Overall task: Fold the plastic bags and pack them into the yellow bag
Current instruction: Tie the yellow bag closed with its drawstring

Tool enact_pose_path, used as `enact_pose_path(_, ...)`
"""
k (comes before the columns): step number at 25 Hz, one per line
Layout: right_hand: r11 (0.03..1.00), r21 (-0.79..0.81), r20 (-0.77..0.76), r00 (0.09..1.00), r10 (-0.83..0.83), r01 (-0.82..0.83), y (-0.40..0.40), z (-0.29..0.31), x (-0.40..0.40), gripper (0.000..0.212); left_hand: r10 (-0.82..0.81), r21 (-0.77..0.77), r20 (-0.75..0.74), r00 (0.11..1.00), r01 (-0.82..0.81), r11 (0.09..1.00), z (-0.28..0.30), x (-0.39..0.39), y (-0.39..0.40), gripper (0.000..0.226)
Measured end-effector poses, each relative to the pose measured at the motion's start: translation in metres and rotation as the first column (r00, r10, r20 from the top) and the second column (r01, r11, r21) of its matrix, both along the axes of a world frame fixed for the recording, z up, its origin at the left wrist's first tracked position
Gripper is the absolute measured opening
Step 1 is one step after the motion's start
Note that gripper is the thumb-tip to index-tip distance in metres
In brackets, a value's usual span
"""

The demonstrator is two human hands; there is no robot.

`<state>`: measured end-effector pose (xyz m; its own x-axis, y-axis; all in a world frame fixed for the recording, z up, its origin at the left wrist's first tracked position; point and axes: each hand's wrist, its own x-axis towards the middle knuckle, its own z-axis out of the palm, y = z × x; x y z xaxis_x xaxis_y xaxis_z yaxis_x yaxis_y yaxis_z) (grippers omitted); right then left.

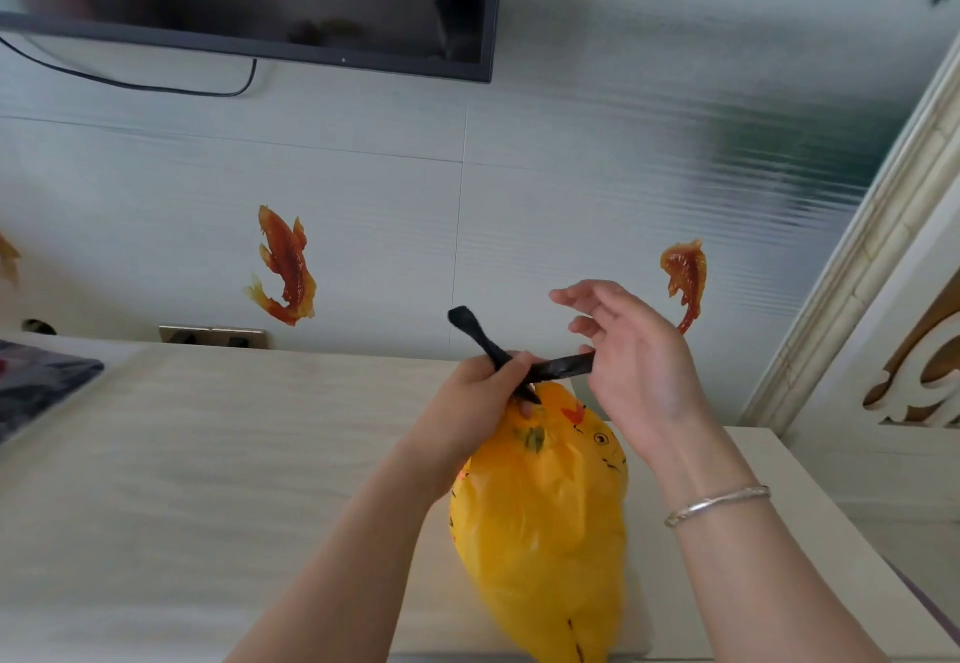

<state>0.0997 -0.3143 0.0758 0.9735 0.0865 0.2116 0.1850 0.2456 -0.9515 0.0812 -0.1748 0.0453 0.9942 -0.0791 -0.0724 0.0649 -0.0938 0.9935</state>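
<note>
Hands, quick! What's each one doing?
Left hand: grips the twisted black plastic bag above the yellow bag.
Right hand: holds the strip's other end.

The left hand (pixel 480 387) pinches a black plastic bag (pixel 524 358) — rolled into a thin strip — right at the top of the yellow bag (pixel 540 522). One end pokes up past the fingers; the other runs across to the right hand (pixel 631 358), whose upper fingers spread loose above it.
</note>
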Motion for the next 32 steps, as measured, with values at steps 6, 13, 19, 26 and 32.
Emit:
enact_pose_path(6, 0.948, 0.233, -0.093, 0.966, 0.243, -0.216, -0.007, -0.003, 0.001, 0.011, -0.023, -0.173, -0.213, 0.977, -0.015, 0.985, -0.001, 0.008, 0.005, 0.018)
enact_pose_path(13, 0.998, 0.006, 0.039, 0.998, 0.055, -0.055, -0.006, -0.004, 0.003, 0.021, -0.12, -0.299, -0.273, 0.954, 0.035, 0.954, -0.003, 0.009, 0.008, 0.019)
enact_pose_path(19, 0.837, -0.545, 0.025, 0.999, -0.047, 0.053, 0.004, -0.025, 0.009, 0.026, -0.091, -0.029, 0.019, 0.996, 0.092, 0.995, -0.002, 0.01, 0.008, 0.019)
enact_pose_path(26, 0.706, -0.703, 0.014, 0.994, -0.105, 0.085, 0.009, -0.028, 0.01, 0.03, 0.055, 0.293, 0.379, 0.924, -0.177, 0.94, -0.014, 0.01, 0.003, 0.035)
enact_pose_path(32, 0.628, -0.774, -0.011, 0.989, -0.147, 0.085, 0.01, -0.029, 0.011, 0.021, -0.049, 0.576, 0.621, 0.782, -0.413, 0.705, -0.019, 0.012, -0.003, 0.026)
